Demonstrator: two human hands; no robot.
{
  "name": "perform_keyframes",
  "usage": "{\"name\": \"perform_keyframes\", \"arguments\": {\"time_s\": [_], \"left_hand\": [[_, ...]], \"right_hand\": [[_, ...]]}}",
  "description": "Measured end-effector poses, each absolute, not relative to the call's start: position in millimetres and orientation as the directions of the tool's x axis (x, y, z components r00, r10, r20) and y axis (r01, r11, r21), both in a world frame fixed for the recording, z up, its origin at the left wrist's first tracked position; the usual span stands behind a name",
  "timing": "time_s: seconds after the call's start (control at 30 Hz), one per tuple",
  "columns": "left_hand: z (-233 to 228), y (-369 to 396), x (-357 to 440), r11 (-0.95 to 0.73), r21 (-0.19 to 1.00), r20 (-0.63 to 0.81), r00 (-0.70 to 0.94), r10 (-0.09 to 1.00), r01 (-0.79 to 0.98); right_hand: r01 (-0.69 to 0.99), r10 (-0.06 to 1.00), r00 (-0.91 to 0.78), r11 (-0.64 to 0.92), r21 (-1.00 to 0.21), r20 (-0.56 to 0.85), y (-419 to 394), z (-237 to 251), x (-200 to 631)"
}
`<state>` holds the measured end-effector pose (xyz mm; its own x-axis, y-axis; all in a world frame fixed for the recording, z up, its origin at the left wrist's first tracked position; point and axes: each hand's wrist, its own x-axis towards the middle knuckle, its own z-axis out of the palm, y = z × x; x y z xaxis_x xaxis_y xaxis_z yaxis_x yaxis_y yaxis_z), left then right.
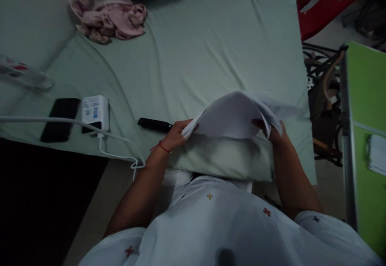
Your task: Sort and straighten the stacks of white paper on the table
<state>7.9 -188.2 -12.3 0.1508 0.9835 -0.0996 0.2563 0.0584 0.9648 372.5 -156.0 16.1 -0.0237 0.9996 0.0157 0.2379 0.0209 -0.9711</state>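
Several white paper sheets (229,115) are held up above the near edge of the cloth-covered table, bowed upward in the middle. My left hand (177,133) grips their left edge, thumb on the near face. At the right edge my right hand (273,132) pinches the sheets, its thumb showing on the near side; a loose corner there is blurred. Just beyond my left hand lies a black, narrow object (154,124), perhaps a cutter or marker, partly hidden by that hand.
On the pale green tablecloth (193,56) lie a crumpled pink cloth (113,18), a dark phone (60,119) and a white power bank (95,111) with a white cable (126,139). A clear plastic package (24,73) sits at far left. Right stand a red chair (328,10) and a green table (366,93).
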Motion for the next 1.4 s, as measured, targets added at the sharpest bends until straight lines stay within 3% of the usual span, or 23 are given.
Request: {"name": "perform_keyframes", "arguments": {"time_s": [0.07,0.17,0.3,0.43,0.7,1.07,1.2,1.4], "left_hand": [[-6.8,-194.6,10.9,0.216,0.971,-0.228,0.143,0.963,0.098],[-1.4,-206.3,16.0,0.471,0.873,-0.436,0.230,0.870,-0.124],[0.6,-220.5,25.1,0.639,0.746,-0.582,0.283,0.762,-0.186],[-0.2,-232.6,36.1,0.581,0.791,-0.561,0.153,0.814,-0.192],[-4.1,-243.9,33.4,0.538,0.820,-0.535,0.076,0.842,-0.194],[-13.0,-249.2,28.8,0.498,0.866,-0.480,0.203,0.853,-0.044],[-18.0,-251.5,26.2,0.472,0.880,-0.460,0.163,0.873,-0.042],[-17.9,-250.2,28.4,0.474,0.877,-0.468,0.086,0.879,-0.072]], "right_hand": [[0.178,0.999,0.021,-0.051,-0.983,-0.048,-159.3,14.8,371.5],[0.100,0.980,0.046,-0.198,-0.975,-0.194,-162.8,15.2,369.7],[0.060,0.939,0.028,-0.343,-0.937,-0.342,-162.4,21.3,362.3],[0.047,0.916,0.013,-0.400,-0.915,-0.400,-159.8,23.3,357.3],[0.093,0.907,-0.128,-0.391,-0.916,-0.400,-178.9,8.6,378.4],[0.074,0.970,0.102,-0.230,-0.970,-0.223,-182.6,5.5,364.7],[0.045,0.976,0.122,-0.188,-0.981,-0.182,-180.4,1.2,360.8],[-0.129,0.967,0.076,-0.233,-0.964,-0.244,-189.2,4.0,359.6]]}}
